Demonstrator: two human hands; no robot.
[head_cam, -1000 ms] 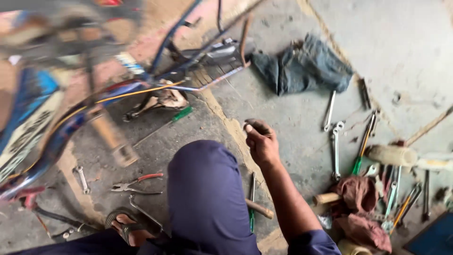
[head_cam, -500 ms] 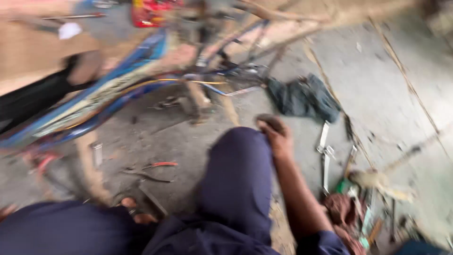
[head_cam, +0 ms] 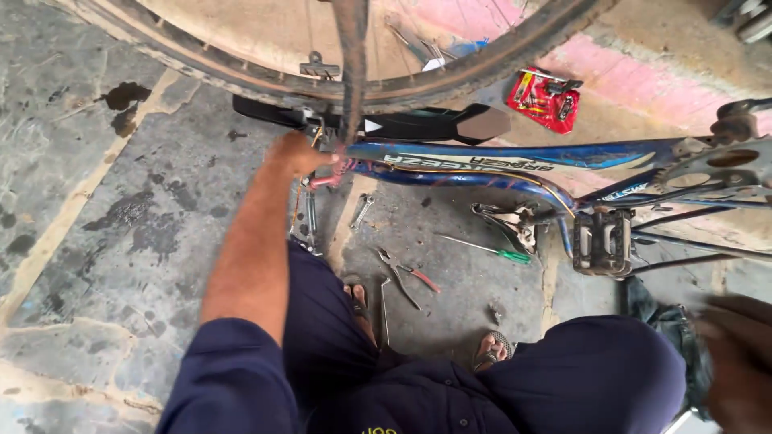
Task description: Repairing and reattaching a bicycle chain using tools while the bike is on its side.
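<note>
Since half a second ago the view has swung left: the rag and the wrenches beside it have dropped out of sight, and the left hand [head_cam: 299, 153] now reaches out to the blue frame [head_cam: 515, 157] of an upturned bicycle. That hand lies against the frame's front end, just under the tyre [head_cam: 482, 68], seemingly to steady it; whether its fingers are closed round anything I cannot tell, since they are turned away. The right hand [head_cam: 736, 366] is a blur at the lower right edge, and its grip cannot be made out either.

Below the left hand, between the frame and the person's knees, tools lie within easy reach on the floor: pliers [head_cam: 406, 273] with red handles, a green-handled screwdriver [head_cam: 486, 249] and a small spanner [head_cam: 360, 213]. A pedal [head_cam: 603, 241] hangs off to the right, and beyond the frame sits a red packet [head_cam: 544, 98].
</note>
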